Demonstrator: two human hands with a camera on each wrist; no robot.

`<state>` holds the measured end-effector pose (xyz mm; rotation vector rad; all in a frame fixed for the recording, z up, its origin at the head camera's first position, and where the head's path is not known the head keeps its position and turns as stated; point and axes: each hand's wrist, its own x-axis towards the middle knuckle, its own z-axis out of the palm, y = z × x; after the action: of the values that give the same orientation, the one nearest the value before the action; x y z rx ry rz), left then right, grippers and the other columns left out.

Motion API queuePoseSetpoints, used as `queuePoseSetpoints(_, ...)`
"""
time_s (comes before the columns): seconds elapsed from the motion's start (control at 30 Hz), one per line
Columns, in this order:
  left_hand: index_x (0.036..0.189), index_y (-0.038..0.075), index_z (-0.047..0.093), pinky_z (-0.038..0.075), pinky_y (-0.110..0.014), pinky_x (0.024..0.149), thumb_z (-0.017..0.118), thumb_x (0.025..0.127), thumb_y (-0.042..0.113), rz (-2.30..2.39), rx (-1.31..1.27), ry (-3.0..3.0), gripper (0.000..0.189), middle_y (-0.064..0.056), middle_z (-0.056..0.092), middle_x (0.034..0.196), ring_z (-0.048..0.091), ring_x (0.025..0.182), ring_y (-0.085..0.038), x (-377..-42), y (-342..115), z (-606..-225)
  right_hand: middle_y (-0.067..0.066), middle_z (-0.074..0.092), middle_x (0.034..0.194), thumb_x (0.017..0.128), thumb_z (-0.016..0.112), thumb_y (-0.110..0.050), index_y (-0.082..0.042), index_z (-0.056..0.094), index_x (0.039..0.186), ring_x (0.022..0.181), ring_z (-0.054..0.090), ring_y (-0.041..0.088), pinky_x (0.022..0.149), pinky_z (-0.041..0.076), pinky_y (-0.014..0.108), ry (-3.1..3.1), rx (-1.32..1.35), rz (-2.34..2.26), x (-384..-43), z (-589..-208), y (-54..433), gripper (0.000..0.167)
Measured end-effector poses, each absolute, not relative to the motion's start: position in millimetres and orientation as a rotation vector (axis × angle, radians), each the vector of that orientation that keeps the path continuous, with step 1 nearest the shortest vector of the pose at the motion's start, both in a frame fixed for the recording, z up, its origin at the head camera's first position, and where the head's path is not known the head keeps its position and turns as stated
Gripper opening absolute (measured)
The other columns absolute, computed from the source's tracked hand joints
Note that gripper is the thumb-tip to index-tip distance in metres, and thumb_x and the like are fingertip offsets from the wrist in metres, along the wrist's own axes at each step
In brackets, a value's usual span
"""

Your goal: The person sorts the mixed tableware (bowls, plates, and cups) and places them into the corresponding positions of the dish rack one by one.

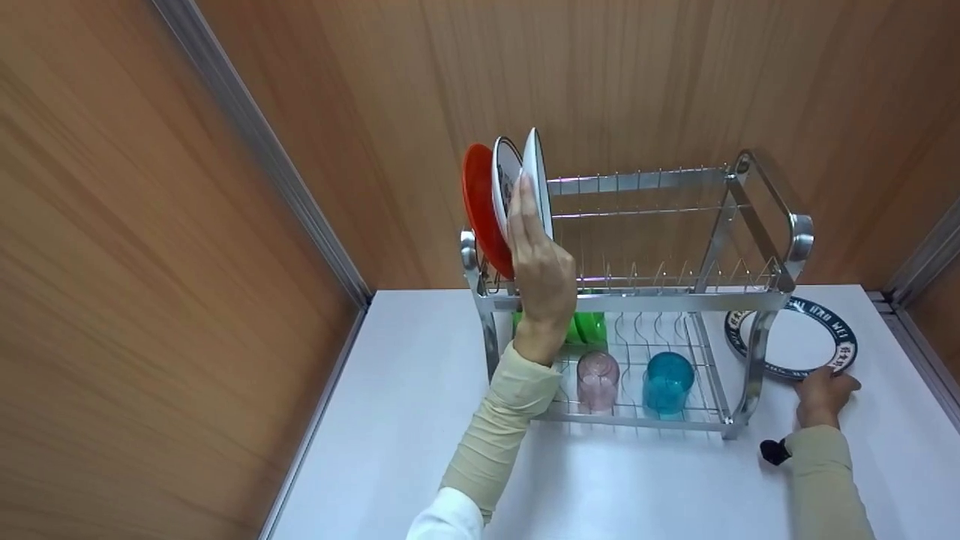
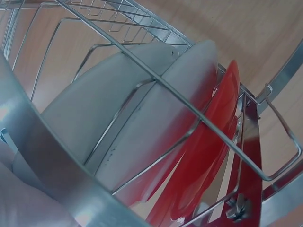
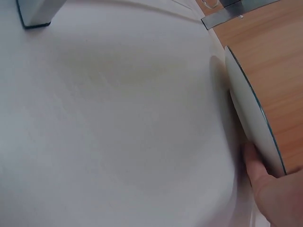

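My left hand [image 1: 541, 274] reaches to the upper tier of a metal dish rack [image 1: 637, 302], its straight fingers lying along a white plate [image 1: 537, 180]. The thumb is hidden in the head view. Left of this plate stand a dark-rimmed white plate [image 1: 505, 176] and a red plate [image 1: 480, 202], both upright. At the right of the rack, my right hand [image 1: 821, 395] pinches the near rim of a white plate with a dark patterned border [image 1: 846, 352]. In the right wrist view a finger goes under this plate [image 3: 253, 109].
On the lower tier sit a pink glass [image 1: 598, 381], a blue glass [image 1: 667, 382] and green cups [image 1: 589, 328], partly behind the left arm. The rack stands on a white table [image 1: 420, 375] with wood-grain panels [image 1: 637, 82] behind and at the sides.
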<state>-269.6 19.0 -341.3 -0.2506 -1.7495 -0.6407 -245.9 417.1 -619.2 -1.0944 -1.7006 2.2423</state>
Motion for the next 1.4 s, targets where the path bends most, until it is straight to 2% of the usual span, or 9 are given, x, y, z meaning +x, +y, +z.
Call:
queuePoseSetpoints(0.1, 0.148, 0.000, 0.044, 0.037, -0.032, 0.113, 0.065, 0.098, 0.000, -0.627, -0.252, -1.777, 0.054, -0.019, 0.052, 0.149, 0.050, 0.138, -0.030, -273, 19, -340, -0.008, -0.005, 0.170, 0.110, 0.012, -0.035, -0.023, -0.036, 0.154, 0.153, 0.011, 0.005, 0.118, 0.020, 0.017, -1.608, -1.078, 2.291, -246, -619, 418, 0.066)
queuePoseSetpoints(0.2, 0.148, 0.000, 0.043, 0.036, -0.033, 0.114, 0.067, 0.096, 0.000, -0.585, -0.236, -1.805, 0.057, -0.019, 0.052, 0.149, 0.050, 0.138, -0.030, -274, 19, -339, -0.012, -0.004, 0.170, 0.110, 0.012, -0.037, -0.028, -0.024, 0.159, 0.153, 0.009, 0.003, 0.119, 0.019, 0.018, -1.545, -1.082, 2.315, -247, -622, 419, 0.061)
queuePoseSetpoints(0.4, 0.149, 0.000, 0.037, 0.036, -0.035, 0.113, 0.067, 0.096, 0.001, -0.584, -0.214, -1.875, 0.061, -0.019, 0.048, 0.153, 0.048, 0.141, -0.032, -276, 18, -337, -0.002, 0.005, 0.171, 0.110, 0.011, -0.037, -0.020, -0.005, 0.164, 0.152, 0.013, 0.006, 0.118, 0.020, 0.017, -1.671, -1.142, 2.126, -247, -631, 415, 0.059)
queuePoseSetpoints(0.7, 0.154, 0.004, 0.034, 0.036, -0.034, 0.111, 0.067, 0.097, 0.001, -0.595, -0.171, -2.079, 0.066, -0.015, 0.043, 0.157, 0.046, 0.143, -0.029, -276, 10, -329, 0.001, -0.003, 0.172, 0.110, 0.009, -0.038, -0.020, -0.009, 0.164, 0.155, 0.004, 0.010, 0.121, 0.014, 0.019, -1.723, -1.151, 2.124, -247, -633, 413, 0.059)
queuePoseSetpoints(0.97, 0.156, 0.004, 0.029, 0.037, -0.034, 0.111, 0.066, 0.096, -0.001, -0.671, -0.212, -2.141, 0.071, -0.015, 0.040, 0.159, 0.041, 0.146, -0.030, -279, 8, -327, -0.004, -0.005, 0.172, 0.110, 0.006, -0.039, -0.025, -0.012, 0.163, 0.154, 0.001, 0.008, 0.121, 0.012, 0.019, -1.706, -1.174, 2.141, -247, -633, 413, 0.059)
queuePoseSetpoints(1.17, 0.157, 0.001, 0.031, 0.032, -0.033, 0.116, 0.069, 0.095, 0.001, -0.567, -0.193, -2.135, 0.073, -0.017, 0.040, 0.158, 0.040, 0.145, -0.029, -280, 8, -326, -0.006, -0.007, 0.171, 0.110, 0.005, -0.040, -0.026, -0.015, 0.163, 0.154, -0.002, 0.007, 0.121, 0.010, 0.019, -1.678, -1.178, 2.168, -248, -632, 414, 0.059)
queuePoseSetpoints(1.4, 0.153, -0.001, 0.041, 0.035, -0.032, 0.116, 0.072, 0.094, 0.006, -0.215, -0.127, -2.118, 0.068, -0.016, 0.047, 0.154, 0.046, 0.135, -0.028, -277, 7, -325, -0.005, -0.002, 0.172, 0.110, 0.005, -0.039, -0.024, -0.011, 0.164, 0.154, 0.003, 0.007, 0.120, 0.013, 0.018, -1.649, -1.207, 2.159, -244, -631, 413, 0.058)
